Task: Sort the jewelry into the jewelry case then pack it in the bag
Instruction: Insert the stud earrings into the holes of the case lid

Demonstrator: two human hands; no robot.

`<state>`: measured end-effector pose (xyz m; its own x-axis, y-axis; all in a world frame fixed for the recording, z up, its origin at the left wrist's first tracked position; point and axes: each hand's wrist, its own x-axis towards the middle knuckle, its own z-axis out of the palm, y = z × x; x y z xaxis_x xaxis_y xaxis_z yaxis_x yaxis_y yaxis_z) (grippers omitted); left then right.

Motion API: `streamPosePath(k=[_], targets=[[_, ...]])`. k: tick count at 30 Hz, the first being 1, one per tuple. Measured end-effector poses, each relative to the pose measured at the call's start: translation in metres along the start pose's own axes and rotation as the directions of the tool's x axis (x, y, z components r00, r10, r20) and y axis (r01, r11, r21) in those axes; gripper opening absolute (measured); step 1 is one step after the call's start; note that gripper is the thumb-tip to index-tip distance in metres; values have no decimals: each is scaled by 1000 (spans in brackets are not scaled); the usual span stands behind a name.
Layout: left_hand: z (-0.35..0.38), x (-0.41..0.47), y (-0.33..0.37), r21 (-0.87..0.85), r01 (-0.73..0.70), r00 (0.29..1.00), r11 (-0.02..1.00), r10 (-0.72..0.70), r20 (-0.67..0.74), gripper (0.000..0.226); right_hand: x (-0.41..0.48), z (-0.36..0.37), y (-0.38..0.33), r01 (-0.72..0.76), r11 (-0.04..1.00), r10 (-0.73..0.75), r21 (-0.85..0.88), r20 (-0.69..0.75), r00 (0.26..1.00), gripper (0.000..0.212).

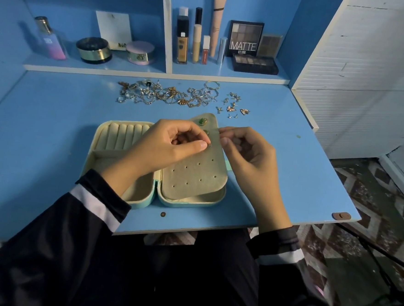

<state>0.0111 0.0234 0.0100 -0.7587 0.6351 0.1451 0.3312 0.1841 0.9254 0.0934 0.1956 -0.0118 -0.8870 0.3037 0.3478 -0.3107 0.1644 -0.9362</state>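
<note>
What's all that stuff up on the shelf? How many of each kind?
Jars: 2
Palettes: 3
Tubes and bottles: 6
Card: 1
Total: 12

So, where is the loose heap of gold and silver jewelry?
In the head view, the heap of gold and silver jewelry lies at the back centre of the blue table, before the shelf edge and behind the open mint-green jewelry case.
</note>
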Motion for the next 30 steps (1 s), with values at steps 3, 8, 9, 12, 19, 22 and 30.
streamPosePath(k=[3,8,9,12,19,22,30], targets=[[1,-1,-1,22,-23,1000,999,24,-12,8,-1,0,-2,-11,1000,11,13,-1,1000,7],[3,-2,-1,44,-35,998,998,38,-57,8,-4,0,-3,-36,998,36,47,-16,999,6],[4,-2,-1,47,-37,997,998,40,-62,8,-4,1,-4,-42,998,43,55,-19,999,6],[6,-4,1,67,-53,995,996,58,-76,11,-5,2,-6,-63,993,65,104,-18,998,6],[5,-4,2,59,-132,984,990,138,-114,14,-6,4,-11,-82,973,86,215,-11,996,7],[3,-4,2,94,-198,969,976,209,-133,17,-6,6,-15,-85,963,91,254,-11,996,6],[-8,-3,4,199,-320,933,926,344,-102,34,-3,14,-17,-98,922,102,376,9,995,6]])
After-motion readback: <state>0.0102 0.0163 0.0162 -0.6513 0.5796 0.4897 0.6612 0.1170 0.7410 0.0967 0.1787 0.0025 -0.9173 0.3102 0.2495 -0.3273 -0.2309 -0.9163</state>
